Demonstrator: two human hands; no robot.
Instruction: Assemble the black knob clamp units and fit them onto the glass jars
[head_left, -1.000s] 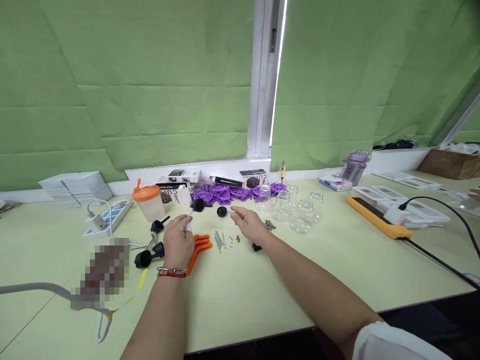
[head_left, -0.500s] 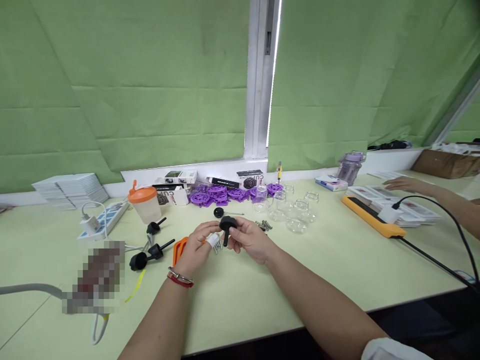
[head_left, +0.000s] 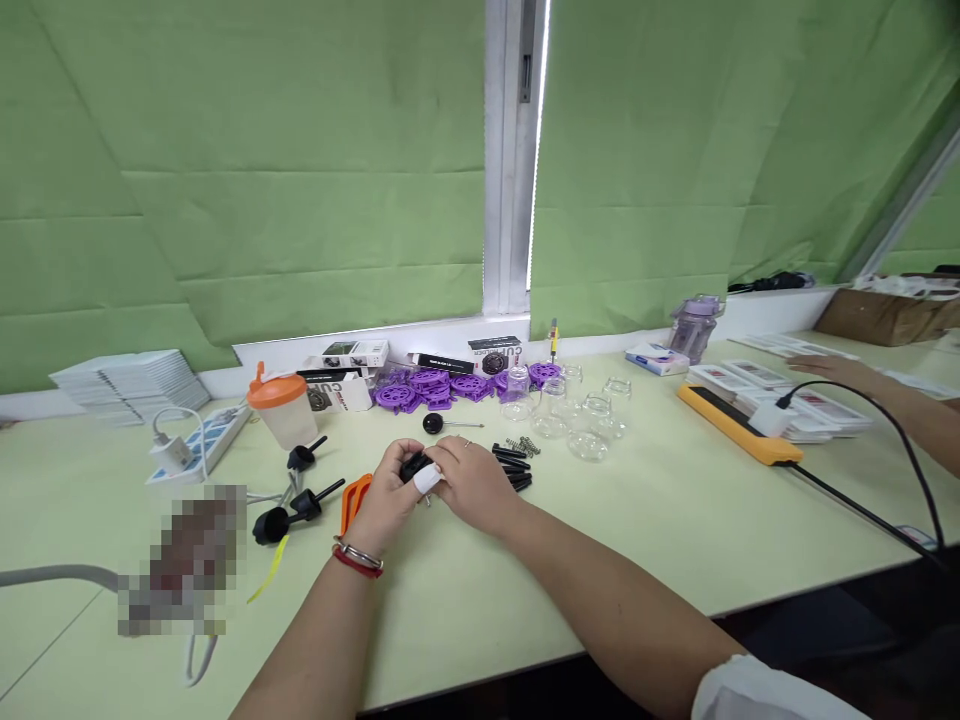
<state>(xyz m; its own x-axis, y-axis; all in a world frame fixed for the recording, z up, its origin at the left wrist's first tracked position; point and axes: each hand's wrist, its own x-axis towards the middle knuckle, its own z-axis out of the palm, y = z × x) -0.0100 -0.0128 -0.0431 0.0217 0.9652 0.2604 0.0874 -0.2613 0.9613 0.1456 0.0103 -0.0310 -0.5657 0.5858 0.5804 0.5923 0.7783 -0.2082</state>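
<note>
Both my hands meet over the middle of the pale green table [head_left: 525, 580]. My left hand [head_left: 386, 495], with a white bandage on one finger and a red bracelet at the wrist, is closed round a small black knob part [head_left: 411, 466]. My right hand [head_left: 469, 485] is curled over the same part from the right. Just behind the right hand lie a few black rods [head_left: 511, 463] and small metal springs [head_left: 525, 444]. An orange plastic piece [head_left: 351, 498] lies under my left hand. A black disc with a thin pin [head_left: 433, 423] rests farther back.
Purple plastic discs [head_left: 427, 388], small boxes and clear glass jars [head_left: 585, 420] line the back. An orange-lidded cup [head_left: 281, 405], power strip [head_left: 199, 440] and black knob parts [head_left: 289, 510] sit at left. A yellow tool [head_left: 739, 425] with cable lies right, near another person's hand [head_left: 836, 370].
My hands came together from apart and drew nearer to me, closing over the black knob part, which was upright half a second ago. Another person's hand has come in at the right.
</note>
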